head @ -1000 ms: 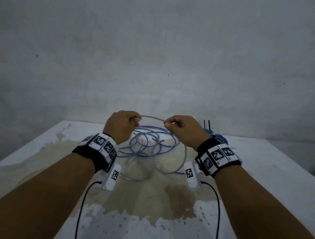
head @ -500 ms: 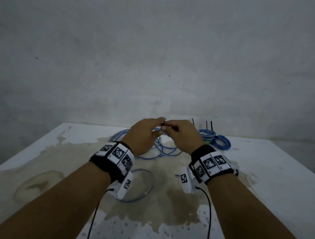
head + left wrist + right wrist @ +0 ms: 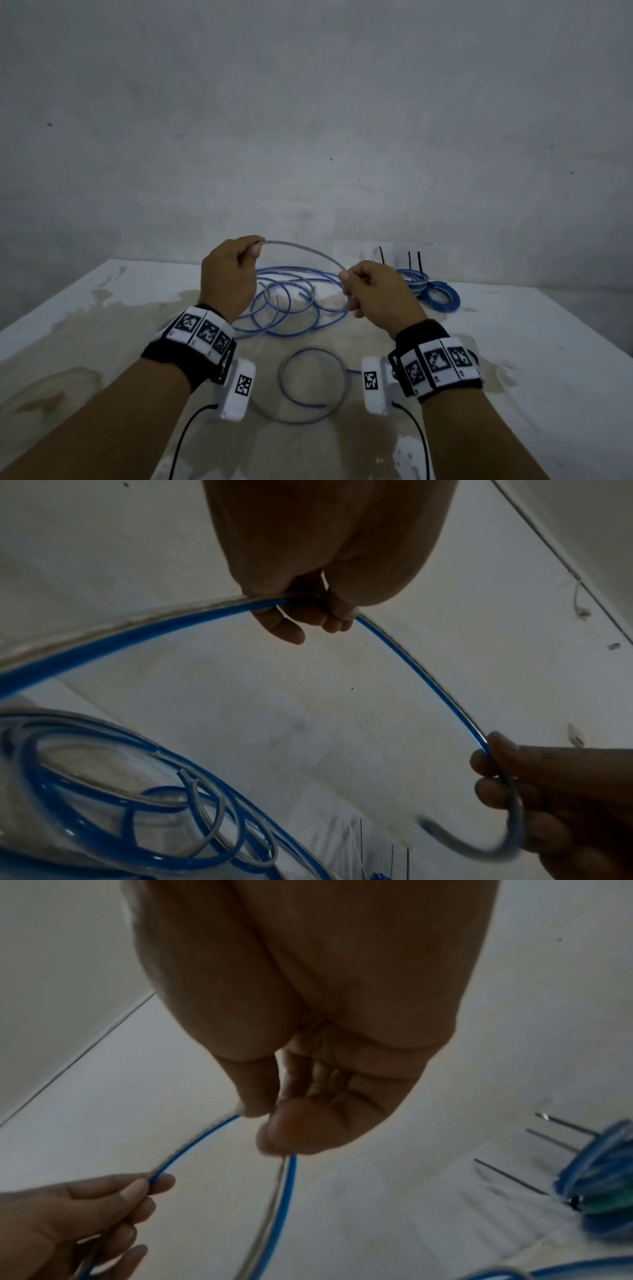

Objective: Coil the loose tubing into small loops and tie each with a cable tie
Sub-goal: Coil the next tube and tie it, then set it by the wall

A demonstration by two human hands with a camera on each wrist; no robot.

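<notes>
Tabletop [image 3: 513, 342]: white, stained; grey plaster wall [image 3: 308, 120]. Tubing [image 3: 301, 251]: thin, clear-blue, arched, pinched by left hand [image 3: 227, 277] and right hand [image 3: 380, 294] fingers.

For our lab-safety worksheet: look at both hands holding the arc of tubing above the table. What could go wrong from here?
1. The left hand and right hand only pinch the springy held tubing; either grip may slip, so the arc could whip open.
2. The held length trails into the loose tubing tangle; pulling could drag or snag it.
3. The upright cable ties by the tied coils sit beyond the right hand; reaching could release the loop.
</notes>
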